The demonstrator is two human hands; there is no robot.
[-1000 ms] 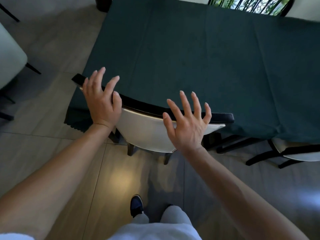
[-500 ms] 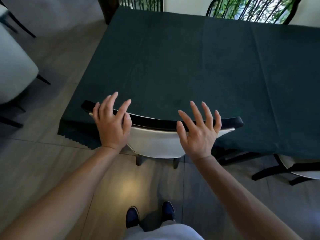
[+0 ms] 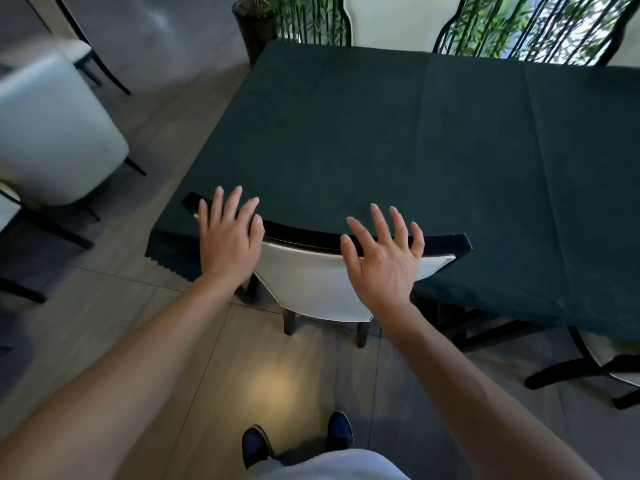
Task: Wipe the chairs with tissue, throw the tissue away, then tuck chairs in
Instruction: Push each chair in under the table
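The tabletop (image 3: 398, 140) wears matt dark green cloth. The chair (image 3: 311, 285) has a smooth, faintly glossy white back and dark rail. The floor (image 3: 270, 375) tiles shine softly.

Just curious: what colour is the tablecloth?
Dark green tablecloth, plain, seen from the head view.

Dim room, daylight from the far window (image 3: 554, 26), blurred, warped edges

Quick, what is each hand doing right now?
Left hand: open, fingers straight over the chair's top rail.
Right hand: open, fingers spread, holding nothing.
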